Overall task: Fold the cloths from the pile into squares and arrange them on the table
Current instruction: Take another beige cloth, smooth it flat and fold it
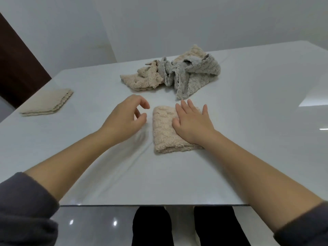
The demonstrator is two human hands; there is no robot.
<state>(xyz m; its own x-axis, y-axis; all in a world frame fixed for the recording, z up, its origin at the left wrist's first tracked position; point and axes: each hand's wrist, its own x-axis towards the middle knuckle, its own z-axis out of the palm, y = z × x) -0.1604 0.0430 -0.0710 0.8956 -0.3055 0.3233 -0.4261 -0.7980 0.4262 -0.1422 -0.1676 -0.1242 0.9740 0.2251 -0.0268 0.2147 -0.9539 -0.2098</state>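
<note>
Head | beige cloth (pixel 163 132) folded rectangle | right fingers (pixel 190 108) flat atop | left fingers (pixel 144 103) curled, empty

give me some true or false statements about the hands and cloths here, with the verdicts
1. The right hand lies flat on the folded beige cloth. True.
2. The left hand grips a grey cloth. False: it holds nothing, its fingers loosely curled beside the folded beige cloth.
3. The pile holds both beige and grey cloths. True.
4. The folded stack sits near the right edge of the table. False: it sits near the left edge.
</note>
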